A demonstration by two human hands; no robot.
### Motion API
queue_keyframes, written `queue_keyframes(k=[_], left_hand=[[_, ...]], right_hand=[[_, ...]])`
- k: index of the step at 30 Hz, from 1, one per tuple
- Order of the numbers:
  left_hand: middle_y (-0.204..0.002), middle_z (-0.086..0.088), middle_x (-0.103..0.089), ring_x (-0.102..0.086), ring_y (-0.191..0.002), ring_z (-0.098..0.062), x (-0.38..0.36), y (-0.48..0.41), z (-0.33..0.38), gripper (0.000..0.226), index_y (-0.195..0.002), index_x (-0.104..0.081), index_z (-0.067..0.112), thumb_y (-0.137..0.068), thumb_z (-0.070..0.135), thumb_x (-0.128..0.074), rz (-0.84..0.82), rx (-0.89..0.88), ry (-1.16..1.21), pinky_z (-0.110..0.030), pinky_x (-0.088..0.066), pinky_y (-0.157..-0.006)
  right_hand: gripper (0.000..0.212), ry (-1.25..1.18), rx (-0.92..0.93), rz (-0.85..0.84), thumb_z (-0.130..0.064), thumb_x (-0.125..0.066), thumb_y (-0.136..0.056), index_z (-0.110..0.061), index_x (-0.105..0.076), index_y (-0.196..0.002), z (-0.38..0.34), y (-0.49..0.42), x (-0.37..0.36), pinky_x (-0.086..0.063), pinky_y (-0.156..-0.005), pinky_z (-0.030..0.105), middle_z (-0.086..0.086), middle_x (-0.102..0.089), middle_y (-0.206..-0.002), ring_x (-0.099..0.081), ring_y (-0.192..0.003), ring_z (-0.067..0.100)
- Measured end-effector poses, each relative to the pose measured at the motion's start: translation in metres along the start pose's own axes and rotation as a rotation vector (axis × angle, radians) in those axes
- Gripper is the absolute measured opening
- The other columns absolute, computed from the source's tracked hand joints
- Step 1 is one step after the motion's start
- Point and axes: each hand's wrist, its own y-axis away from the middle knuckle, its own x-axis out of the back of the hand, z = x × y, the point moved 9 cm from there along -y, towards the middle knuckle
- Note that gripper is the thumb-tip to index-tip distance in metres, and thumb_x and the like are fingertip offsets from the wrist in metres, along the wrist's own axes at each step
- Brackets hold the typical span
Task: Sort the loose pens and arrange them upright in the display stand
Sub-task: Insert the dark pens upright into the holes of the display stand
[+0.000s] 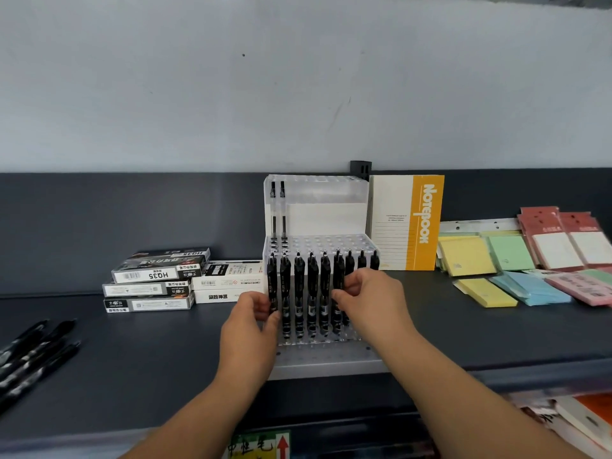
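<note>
Centre of the dark counter (139, 359), against the back panel: display stand (326, 220), clear plastic, stepped in two tiers with perforated tops; seated on a pale perforated base plate that reaches the front edge of the counter.

Front tier: front-row pens (299, 286), black, set side by side across the width; long axes vertical, clip ends up, lower ends down in the holes. Rear tier, left end: two clear pens (278, 207), likewise vertical and side by side.

Left hand (251, 313): at the left front corner of the stand; thumb and curled fingers pinching the lower barrel of the leftmost pen (272, 283). Right hand (371, 299): towards the right end of the row; thumb and fingertips pinching the middle of the sixth pen (337, 279), counted from the left. Both pinched pens upright in line with the row.

Loose pens (33, 349): at the far left edge of the counter, well apart from the stand; black, lying flat and roughly parallel; long axes diagonal, near-left to far-right; tip end not distinguishable.

Stacked pen boxes (152, 279) to the left of the stand; white boxes (228, 283) between that stack and the stand. Notebook (407, 223) upright just right of the stand, orange band with vertical title. Sticky-note pads (496, 270) further right, lying flat; yellow, green, blue, pink.
</note>
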Motion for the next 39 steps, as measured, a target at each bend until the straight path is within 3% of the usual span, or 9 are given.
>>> queue_keyframes(k=[6,11,14,18,21,24,28,35,39], left_hand=[[-0.091,0.009,-0.059,-0.057,-0.084,-0.005,0.002,-0.001,-0.004,0.02,-0.096,-0.051,0.024,-0.088,0.013,-0.065,-0.018,-0.007,0.009,-0.01,-0.042,-0.065],[-0.096,0.013,-0.06,-0.058,-0.092,-0.003,0.027,-0.005,-0.007,0.027,-0.106,-0.053,0.027,-0.085,0.023,-0.07,0.006,-0.058,0.016,-0.013,-0.042,-0.073],[-0.112,0.015,-0.056,-0.053,-0.101,-0.003,0.062,-0.015,-0.015,0.037,-0.12,-0.054,0.027,-0.085,0.029,-0.068,0.035,-0.101,-0.101,-0.017,-0.04,-0.083],[-0.129,0.013,-0.05,-0.047,-0.121,-0.008,0.121,-0.032,-0.04,0.048,-0.132,-0.049,0.029,-0.087,0.039,-0.064,0.044,-0.136,-0.308,-0.025,-0.038,-0.098],[-0.142,0.012,-0.041,-0.038,-0.131,-0.009,0.168,-0.043,-0.069,0.054,-0.139,-0.044,0.029,-0.089,0.045,-0.058,0.012,-0.145,-0.512,-0.032,-0.031,-0.111],[-0.148,0.011,-0.036,-0.033,-0.137,-0.01,0.215,-0.052,-0.098,0.057,-0.139,-0.044,0.031,-0.088,0.054,-0.053,-0.014,-0.148,-0.743,-0.032,-0.025,-0.115],[-0.146,0.01,-0.037,-0.036,-0.133,-0.015,0.285,-0.063,-0.141,0.055,-0.138,-0.045,0.032,-0.088,0.054,-0.053,-0.05,-0.047,-0.832,-0.031,-0.031,-0.11],[-0.13,0.004,-0.055,-0.056,-0.114,-0.013,0.327,-0.076,-0.215,0.056,-0.131,-0.053,0.024,-0.086,0.057,-0.057,-0.232,0.213,-0.644,-0.025,-0.046,-0.09],[-0.1,0.009,-0.066,-0.062,-0.091,-0.009,0.319,-0.088,-0.222,0.042,-0.115,-0.061,0.025,-0.084,0.054,-0.061,-0.325,0.25,-0.605,-0.024,-0.05,-0.078]], right_hand=[[0.022,-0.051,-0.011,0.068,-0.027,-0.07,-0.083,-0.022,-0.049,-0.083,0.0,0.015,0.004,-0.038,-0.056,0.016,-0.004,-0.059,-0.084,-0.054,-0.074,0.007],[0.016,-0.096,0.148,0.1,-0.03,-0.068,-0.083,-0.028,-0.052,-0.081,-0.057,0.037,-0.008,-0.046,-0.062,0.021,-0.009,-0.058,-0.076,-0.056,-0.07,0.006],[0.012,-0.099,0.232,0.048,-0.034,-0.067,-0.082,-0.028,-0.057,-0.085,-0.099,0.047,-0.036,-0.053,-0.07,0.027,-0.012,-0.061,-0.077,-0.058,-0.071,0.004],[0.032,0.005,0.334,-0.078,-0.048,-0.062,-0.084,-0.035,-0.059,-0.113,-0.152,0.059,-0.095,-0.05,-0.092,0.028,-0.018,-0.063,-0.11,-0.058,-0.104,0.002],[0.055,0.163,0.396,-0.228,-0.06,-0.053,-0.087,-0.036,-0.046,-0.136,-0.189,0.069,-0.148,-0.037,-0.108,0.027,-0.018,-0.048,-0.139,-0.042,-0.129,0.005],[0.062,0.296,0.421,-0.352,-0.065,-0.045,-0.088,-0.035,-0.039,-0.142,-0.215,0.077,-0.2,-0.028,-0.114,0.031,-0.014,-0.036,-0.15,-0.032,-0.138,0.009],[0.061,0.316,0.376,-0.465,-0.067,-0.045,-0.087,-0.036,-0.041,-0.14,-0.235,0.088,-0.26,-0.037,-0.108,0.034,-0.011,-0.038,-0.147,-0.04,-0.132,0.013],[0.058,0.282,0.242,-0.52,-0.067,-0.052,-0.084,-0.032,-0.05,-0.131,-0.256,0.101,-0.323,-0.049,-0.086,0.029,-0.008,-0.055,-0.119,-0.054,-0.109,0.011],[0.059,0.269,0.17,-0.51,-0.058,-0.061,-0.082,-0.026,-0.051,-0.13,-0.265,0.099,-0.34,-0.049,-0.089,0.028,-0.003,-0.056,-0.119,-0.054,-0.11,0.013]])
